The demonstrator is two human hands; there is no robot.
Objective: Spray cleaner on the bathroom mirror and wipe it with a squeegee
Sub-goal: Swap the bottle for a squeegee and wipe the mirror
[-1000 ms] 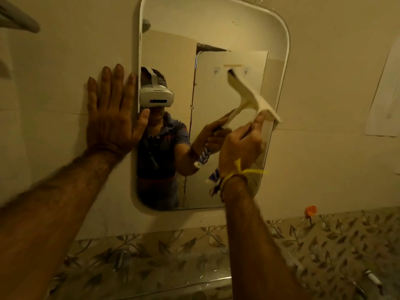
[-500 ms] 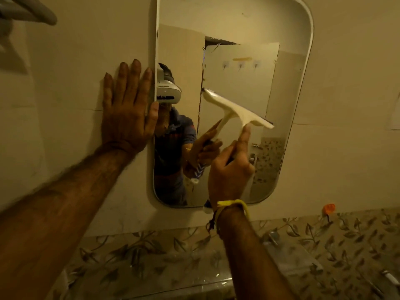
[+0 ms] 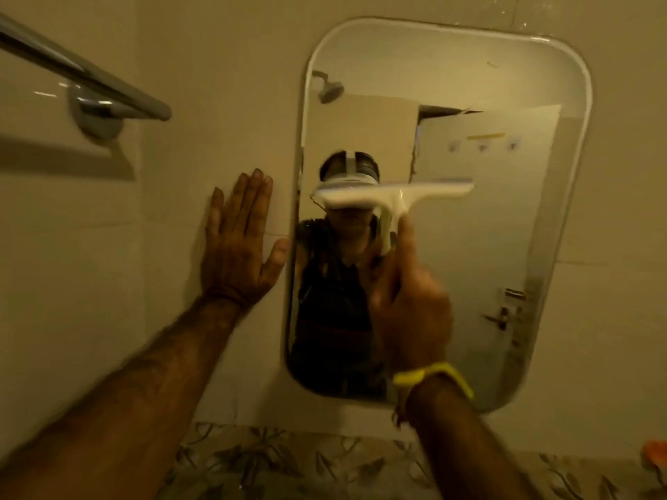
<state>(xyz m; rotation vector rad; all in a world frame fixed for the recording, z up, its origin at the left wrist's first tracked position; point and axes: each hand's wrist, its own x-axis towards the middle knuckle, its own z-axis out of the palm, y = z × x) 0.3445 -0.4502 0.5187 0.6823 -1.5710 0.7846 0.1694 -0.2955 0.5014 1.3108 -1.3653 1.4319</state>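
Observation:
A rounded rectangular mirror hangs on the pale tiled wall. My right hand, with a yellow band at the wrist, is closed around the handle of a white squeegee. The squeegee's blade lies level across the middle of the mirror, left of centre. My left hand rests flat on the wall tile just left of the mirror's edge, fingers spread and pointing up. No spray bottle is in view.
A metal towel rail juts from the wall at upper left. A band of leaf-patterned tiles runs below the mirror. An orange object sits at the lower right edge.
The squeegee has swung from a tilted position on the right part of the mirror to level and further left. My view has shifted left and up. The left hand stays on the wall.

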